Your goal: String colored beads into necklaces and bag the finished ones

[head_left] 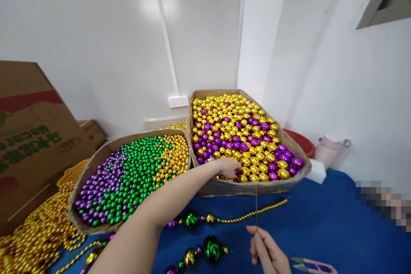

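Note:
My left hand point(229, 167), with a band on the wrist, reaches across into the near side of a cardboard box point(236, 189) of shiny gold and purple beads point(254, 160). Its fingertips are down among the beads beside a dark purple one, and their grip is hidden. Low in front of that box, my right hand point(268, 248) pinches a thin, needle-like wire point(256, 207) that points upward. To its left on the blue cloth point(337, 209) lies a strand of purple, gold and green beads point(212, 248) of mixed sizes. Behind it runs another strand point(192, 219) with a small-bead gold chain.
A second box point(105, 227) holds smaller purple, green and gold beads. Gold bead chains point(38, 222) heap at left by a large carton point(35, 137). Pink-handled thread snips point(313, 265) lie at lower right. A red basin point(298, 142) and a pale cup point(328, 150) stand behind.

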A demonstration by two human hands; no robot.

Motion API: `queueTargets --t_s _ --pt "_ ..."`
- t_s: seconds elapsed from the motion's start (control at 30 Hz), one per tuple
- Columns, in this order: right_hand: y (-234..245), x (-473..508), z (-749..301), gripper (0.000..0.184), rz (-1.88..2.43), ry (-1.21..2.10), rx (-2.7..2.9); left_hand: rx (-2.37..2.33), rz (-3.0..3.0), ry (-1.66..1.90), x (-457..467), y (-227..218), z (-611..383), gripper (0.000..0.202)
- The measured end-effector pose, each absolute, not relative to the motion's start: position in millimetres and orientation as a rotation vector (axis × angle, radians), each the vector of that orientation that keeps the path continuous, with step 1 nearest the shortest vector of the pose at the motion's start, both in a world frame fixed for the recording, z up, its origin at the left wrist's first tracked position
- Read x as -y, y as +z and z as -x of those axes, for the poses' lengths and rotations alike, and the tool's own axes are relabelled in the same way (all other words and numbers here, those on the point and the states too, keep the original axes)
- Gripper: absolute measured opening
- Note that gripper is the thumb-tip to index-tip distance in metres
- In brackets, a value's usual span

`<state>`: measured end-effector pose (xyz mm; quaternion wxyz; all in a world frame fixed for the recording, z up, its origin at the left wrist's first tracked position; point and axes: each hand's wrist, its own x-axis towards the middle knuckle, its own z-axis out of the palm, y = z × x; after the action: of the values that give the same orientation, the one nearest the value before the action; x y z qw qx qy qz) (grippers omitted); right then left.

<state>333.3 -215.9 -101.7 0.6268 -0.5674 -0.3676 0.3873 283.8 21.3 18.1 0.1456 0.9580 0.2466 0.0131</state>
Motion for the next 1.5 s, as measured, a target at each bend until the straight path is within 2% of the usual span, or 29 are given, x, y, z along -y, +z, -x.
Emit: queueTargets --t_s 0.2,0.3,0.37,0.53,0.7,1.23,1.5 --pt "-99.7 222.7 -331.1 0.037 1.360 0.840 0.945 -0.679 -2.721 0.038 -19.4 27.8 -279.3 0.014" --pt "-98.5 228.6 -330.4 0.035 1.396 0.775 1.057 -0.621 -2.585 0.462 6.3 43.1 -247.1 0.020" --pt "-98.4 232.4 -331.4 0.034 1.425 0.715 1.179 -0.590 -2.263 0.802 32.4 45.0 -218.4 0.026" --pt "-101.4 234.2 -333.6 0.027 1.353 0.410 1.604 -0.634 -1.208 0.976 96.8 9.5 -156.0 0.034" --pt "-104.6 230.9 -327.1 0.024 1.229 0.232 1.850 -0.706 -0.751 1.033 121.5 -31.6 -130.3 0.027" --pt "-100.7 232.1 -317.5 0.027 1.214 0.028 2.005 -0.722 -0.689 1.084 129.7 -41.8 -115.2 0.028" --pt "-109.2 228.1 -316.1 0.026 1.226 -0.088 2.034 -0.846 -1.122 1.134 144.8 -44.7 -121.6 0.034"
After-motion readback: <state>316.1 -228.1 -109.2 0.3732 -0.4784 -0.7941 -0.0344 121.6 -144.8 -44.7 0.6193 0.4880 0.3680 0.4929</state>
